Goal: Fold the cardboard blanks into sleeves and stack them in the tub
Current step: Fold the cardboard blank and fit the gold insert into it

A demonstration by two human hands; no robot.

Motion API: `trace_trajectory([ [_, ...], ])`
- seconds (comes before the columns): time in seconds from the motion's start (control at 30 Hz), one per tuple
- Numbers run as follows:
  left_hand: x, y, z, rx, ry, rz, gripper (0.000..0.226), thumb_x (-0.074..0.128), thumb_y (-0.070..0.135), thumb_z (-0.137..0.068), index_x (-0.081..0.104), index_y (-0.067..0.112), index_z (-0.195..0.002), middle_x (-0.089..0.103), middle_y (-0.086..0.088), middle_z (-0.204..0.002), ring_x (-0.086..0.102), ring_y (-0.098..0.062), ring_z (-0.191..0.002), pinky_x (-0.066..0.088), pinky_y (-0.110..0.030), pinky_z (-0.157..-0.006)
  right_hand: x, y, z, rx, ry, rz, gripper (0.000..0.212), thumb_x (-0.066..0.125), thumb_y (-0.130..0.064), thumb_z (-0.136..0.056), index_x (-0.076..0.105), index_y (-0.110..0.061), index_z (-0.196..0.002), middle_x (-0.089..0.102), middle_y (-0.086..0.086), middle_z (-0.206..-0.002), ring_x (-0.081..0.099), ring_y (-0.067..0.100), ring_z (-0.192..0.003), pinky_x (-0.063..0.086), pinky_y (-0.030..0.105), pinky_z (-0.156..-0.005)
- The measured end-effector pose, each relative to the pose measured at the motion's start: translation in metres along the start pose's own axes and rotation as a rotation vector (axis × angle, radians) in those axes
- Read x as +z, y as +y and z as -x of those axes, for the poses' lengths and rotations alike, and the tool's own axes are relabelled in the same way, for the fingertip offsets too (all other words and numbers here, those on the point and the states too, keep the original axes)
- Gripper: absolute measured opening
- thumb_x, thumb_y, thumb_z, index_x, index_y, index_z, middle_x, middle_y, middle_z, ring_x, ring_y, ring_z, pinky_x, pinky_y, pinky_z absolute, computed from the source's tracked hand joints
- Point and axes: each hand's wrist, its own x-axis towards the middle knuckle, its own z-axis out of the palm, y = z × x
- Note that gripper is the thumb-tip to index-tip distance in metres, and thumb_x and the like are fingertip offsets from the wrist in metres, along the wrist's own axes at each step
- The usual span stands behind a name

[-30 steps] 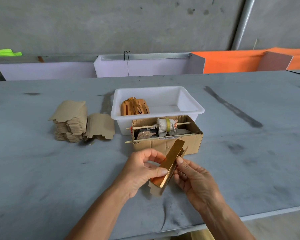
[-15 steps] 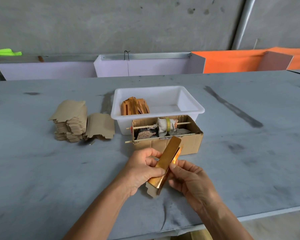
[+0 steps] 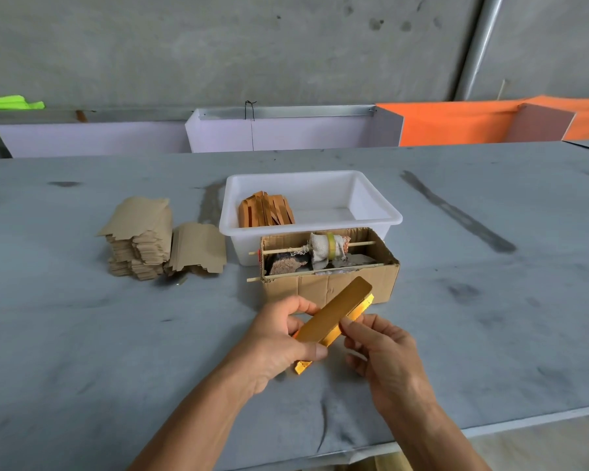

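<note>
On the grey surface (image 3: pixel 82 334) a white rectangular plastic tub (image 3: pixel 374 212) at twelve o'clock holds folded orange-brown sleeves (image 3: pixel 266 212), a stack of flat tan cardboard blanks (image 3: pixel 140 239) lies at ten o'clock, and at six o'clock the left hand (image 3: pixel 279 345) and right hand (image 3: pixel 385 355) pinch a shiny gold cardboard sleeve (image 3: pixel 334 312) with curled fingers (image 3: pixel 349 326).

A workshop: bare concrete wall (image 3: pixel 218 45); stained grey workbench (image 3: pixel 82 334); stacked cardboard blanks (image 3: pixel 140 239).
</note>
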Motion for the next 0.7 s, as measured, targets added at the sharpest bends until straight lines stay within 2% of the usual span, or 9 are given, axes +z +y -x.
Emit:
trace_trajectory([
  [0.1,-0.006,0.004,0.002,0.015,-0.081,-0.027,0.042,0.072,-0.008,-0.074,0.058,0.018,-0.103,0.068,-0.006,-0.073,0.064,-0.015,-0.06,0.049,-0.03,-0.059,-0.007,-0.009,-0.003,-0.005,-0.026,0.019,0.015,0.069,-0.007,-0.078,0.059,-0.01,-0.066,0.056,0.0,-0.056,0.05,0.008,-0.051,0.04,0.024,-0.051],
  [0.17,-0.011,0.006,0.004,0.039,-0.077,-0.024,0.042,0.073,-0.008,-0.072,0.059,0.016,-0.103,0.069,-0.006,-0.076,0.063,-0.014,-0.059,0.049,-0.029,-0.06,-0.011,-0.011,-0.004,0.019,-0.044,0.004,0.014,0.067,-0.005,-0.079,0.06,-0.009,-0.068,0.056,0.003,-0.058,0.052,0.008,-0.05,0.042,0.022,-0.047],
  [0.27,-0.014,0.005,0.002,0.096,0.107,0.081,0.042,0.075,-0.01,-0.068,0.062,0.014,-0.1,0.07,-0.003,-0.078,0.062,-0.012,-0.058,0.049,-0.024,-0.051,-0.014,-0.01,-0.004,0.047,-0.027,-0.074,0.008,0.065,0.001,-0.08,0.064,-0.005,-0.074,0.062,0.007,-0.062,0.055,0.008,-0.047,0.044,0.019,-0.043],
  [0.33,-0.012,0.002,0.0,0.117,0.223,0.288,0.035,0.074,-0.011,-0.067,0.063,0.009,-0.094,0.068,-0.003,-0.069,0.061,-0.013,-0.055,0.048,-0.022,-0.048,-0.012,-0.01,-0.004,0.056,-0.014,-0.151,0.007,0.065,0.002,-0.079,0.066,-0.003,-0.074,0.066,0.01,-0.063,0.057,0.009,-0.047,0.045,0.019,-0.041],
  [0.47,0.002,-0.002,-0.005,0.084,0.276,0.639,0.015,0.07,-0.007,-0.07,0.067,0.006,-0.075,0.066,-0.003,-0.06,0.06,-0.012,-0.051,0.049,-0.02,-0.047,0.001,-0.011,-0.003,0.046,0.003,-0.245,0.009,0.065,0.003,-0.078,0.067,-0.003,-0.071,0.067,0.012,-0.064,0.058,0.009,-0.047,0.047,0.018,-0.042],
  [0.63,0.008,0.0,-0.007,0.13,0.306,0.672,0.004,0.075,0.01,-0.056,0.074,0.008,-0.06,0.068,-0.009,-0.06,0.064,-0.015,-0.053,0.053,-0.022,-0.05,0.014,-0.015,-0.001,0.03,-0.01,-0.237,0.008,0.066,0.002,-0.08,0.066,-0.004,-0.075,0.066,0.009,-0.063,0.058,0.01,-0.049,0.048,0.018,-0.044],
  [0.7,0.006,0.001,-0.008,0.144,0.354,0.669,0.002,0.075,0.01,-0.056,0.074,0.009,-0.058,0.068,-0.01,-0.059,0.065,-0.016,-0.052,0.053,-0.023,-0.051,0.015,-0.019,-0.003,-0.045,0.012,-0.106,0.008,0.068,-0.004,-0.082,0.067,-0.007,-0.074,0.066,0.007,-0.064,0.059,0.01,-0.052,0.048,0.019,-0.047],
])
